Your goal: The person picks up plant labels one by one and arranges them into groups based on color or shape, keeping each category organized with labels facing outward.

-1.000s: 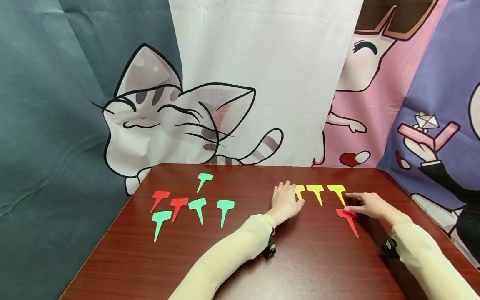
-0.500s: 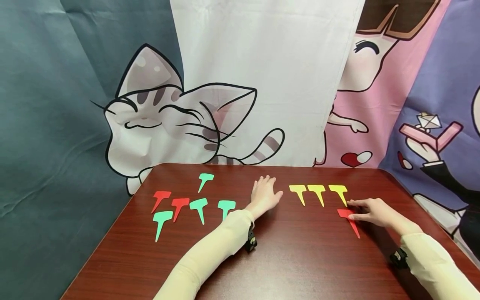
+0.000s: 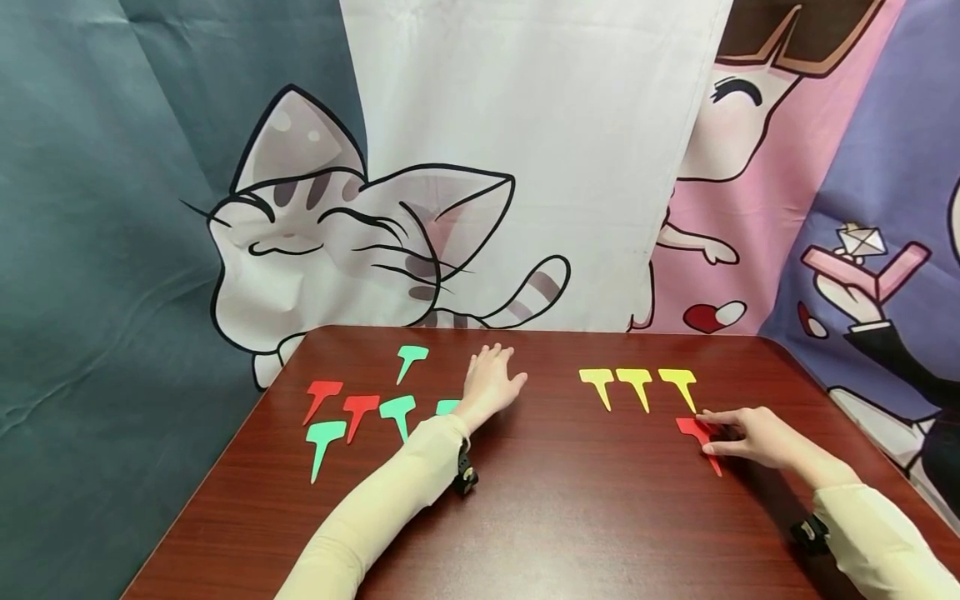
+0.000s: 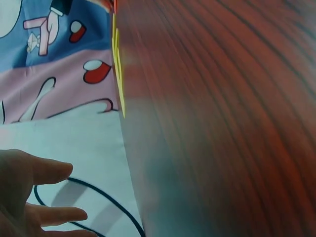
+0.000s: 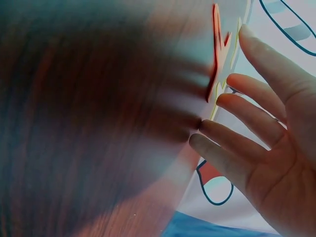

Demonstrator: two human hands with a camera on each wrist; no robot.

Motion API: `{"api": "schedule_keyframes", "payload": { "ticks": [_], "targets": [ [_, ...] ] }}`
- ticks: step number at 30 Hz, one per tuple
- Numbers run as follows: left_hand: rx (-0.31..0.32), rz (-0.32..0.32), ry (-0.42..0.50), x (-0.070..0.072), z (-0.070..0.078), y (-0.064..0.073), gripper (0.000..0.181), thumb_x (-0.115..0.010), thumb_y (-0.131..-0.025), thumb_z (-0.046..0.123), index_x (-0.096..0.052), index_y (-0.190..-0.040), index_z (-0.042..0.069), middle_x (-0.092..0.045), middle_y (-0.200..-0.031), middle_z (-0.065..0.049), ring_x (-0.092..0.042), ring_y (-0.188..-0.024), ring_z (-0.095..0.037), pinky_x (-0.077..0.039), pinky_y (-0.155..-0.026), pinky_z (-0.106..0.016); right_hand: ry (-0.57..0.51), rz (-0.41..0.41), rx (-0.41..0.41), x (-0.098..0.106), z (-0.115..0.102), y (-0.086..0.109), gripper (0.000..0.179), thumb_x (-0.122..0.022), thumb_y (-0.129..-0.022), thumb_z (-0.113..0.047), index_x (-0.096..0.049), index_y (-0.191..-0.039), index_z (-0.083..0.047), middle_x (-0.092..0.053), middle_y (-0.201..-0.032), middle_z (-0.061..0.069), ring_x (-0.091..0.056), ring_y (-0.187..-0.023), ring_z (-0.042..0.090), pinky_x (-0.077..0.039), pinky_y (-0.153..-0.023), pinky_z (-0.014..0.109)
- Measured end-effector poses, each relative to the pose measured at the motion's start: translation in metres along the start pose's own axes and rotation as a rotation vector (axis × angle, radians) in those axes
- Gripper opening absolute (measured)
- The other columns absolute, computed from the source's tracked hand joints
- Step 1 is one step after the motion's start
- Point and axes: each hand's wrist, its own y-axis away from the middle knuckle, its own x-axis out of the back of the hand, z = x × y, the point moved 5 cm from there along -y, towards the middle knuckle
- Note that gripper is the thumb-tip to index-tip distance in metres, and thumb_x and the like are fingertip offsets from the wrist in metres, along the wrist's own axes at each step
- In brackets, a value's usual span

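Note:
My left hand hovers over the back middle of the table, holding nothing, its fingers spread. Just left of it, a green T-shaped plant label is mostly hidden by the sleeve. My right hand is at a red plant label; thumb and forefinger lie over its edge. In the right wrist view, that hand has long, fairly straight fingers beside the red label; contact is hard to tell. A row of yellow plant labels lies behind, between the hands.
On the left lie more green labels and two red labels, all flat on the brown wooden table. Behind the table's back edge hangs a printed cloth with cartoon figures.
My left hand has moved left, away from the yellow labels and towards the green ones. My right hand has shifted slightly right and nearer, while the red label stays almost in place.

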Motion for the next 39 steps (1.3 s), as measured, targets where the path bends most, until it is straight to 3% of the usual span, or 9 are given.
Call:
{"api": "schedule_keyframes", "payload": {
  "ticks": [3,7,10,24,39],
  "targets": [
    [0.008,0.012,0.009,0.005,-0.010,0.001,0.054,-0.060,-0.091,0.035,-0.049,-0.138,0.010,-0.041,-0.147,-0.014,-0.029,-0.142,-0.032,-0.019,-0.117,-0.047,0.019,0.006,0.012,0.000,-0.002,0.002,0.063,-0.077,-0.070,-0.050,-0.069,-0.115,-0.006,-0.068,-0.114,0.017,-0.062,-0.080,0.013,-0.051,-0.067,0.027],
    [0.017,0.026,0.011,0.011,-0.022,0.003,0.054,-0.060,-0.091,0.035,-0.050,-0.137,0.009,-0.043,-0.146,-0.015,-0.030,-0.141,-0.033,-0.020,-0.117,-0.047,0.027,0.008,0.042,-0.001,-0.005,0.003,0.062,-0.078,-0.069,-0.048,-0.070,-0.113,-0.006,-0.069,-0.112,0.017,-0.067,-0.096,0.033,-0.054,-0.078,0.044],
    [0.018,0.029,0.021,0.015,-0.030,0.005,0.054,-0.061,-0.091,0.033,-0.050,-0.137,0.008,-0.043,-0.146,-0.017,-0.030,-0.141,-0.034,-0.020,-0.116,-0.049,0.019,0.004,0.058,-0.003,-0.007,0.004,0.061,-0.079,-0.069,-0.046,-0.070,-0.113,-0.004,-0.069,-0.111,0.018,-0.064,-0.101,0.040,-0.052,-0.081,0.050],
    [0.043,0.031,0.001,0.025,-0.070,0.016,0.053,-0.059,-0.092,0.034,-0.050,-0.137,0.007,-0.040,-0.147,-0.019,-0.028,-0.141,-0.037,-0.018,-0.116,-0.053,0.032,0.017,0.070,-0.005,-0.007,0.005,0.062,-0.080,-0.067,-0.044,-0.069,-0.112,-0.003,-0.069,-0.110,0.018,-0.065,-0.100,0.041,-0.052,-0.080,0.050],
    [0.105,0.010,-0.069,0.055,-0.114,0.035,0.054,-0.060,-0.091,0.032,-0.050,-0.136,0.003,-0.038,-0.147,-0.022,-0.026,-0.140,-0.041,-0.017,-0.115,-0.056,0.038,0.009,0.061,-0.005,-0.009,0.003,0.061,-0.081,-0.067,-0.043,-0.070,-0.112,-0.003,-0.069,-0.108,0.019,-0.065,-0.098,0.041,-0.052,-0.081,0.052]
  ]
}}
